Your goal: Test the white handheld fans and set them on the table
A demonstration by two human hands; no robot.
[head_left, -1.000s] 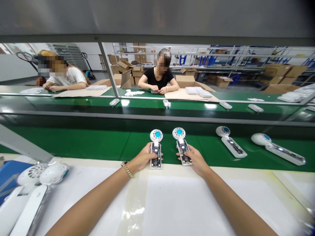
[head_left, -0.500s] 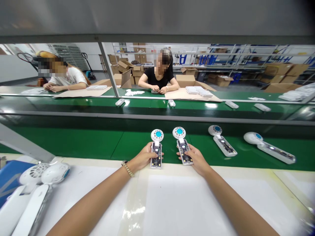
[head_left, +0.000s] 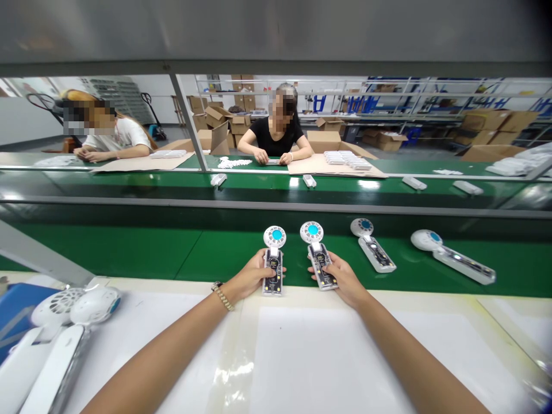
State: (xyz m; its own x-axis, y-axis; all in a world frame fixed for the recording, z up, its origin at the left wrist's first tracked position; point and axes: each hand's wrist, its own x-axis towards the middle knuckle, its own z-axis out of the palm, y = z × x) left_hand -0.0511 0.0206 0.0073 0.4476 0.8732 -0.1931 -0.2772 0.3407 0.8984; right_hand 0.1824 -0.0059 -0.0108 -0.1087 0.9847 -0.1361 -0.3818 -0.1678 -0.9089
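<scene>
My left hand (head_left: 254, 275) is closed round the handle of a white fan unit (head_left: 273, 270), its thumb on the black circuit board. Just to the right, my right hand (head_left: 345, 278) grips a second fan unit (head_left: 319, 261) the same way. Both units stand apart, their round heads with blue centres pointing away from me over the green belt (head_left: 233, 253). Two more fan units lie on the belt to the right, one nearer (head_left: 377, 253) and one farther right (head_left: 463, 263), with their boards showing.
Two large white fans (head_left: 64, 351) lie at the left on the white worktop (head_left: 319, 356), beside a blue bin (head_left: 15, 310). A metal rail (head_left: 172, 204) separates a farther belt carrying white casings (head_left: 309, 181). Two people sit across it. A slanted post stands at the left.
The two loose fan units have slid left along the near belt. Casings on the far belt have shifted right. The lights on both held boards look dimmer. My hands have hardly moved.
</scene>
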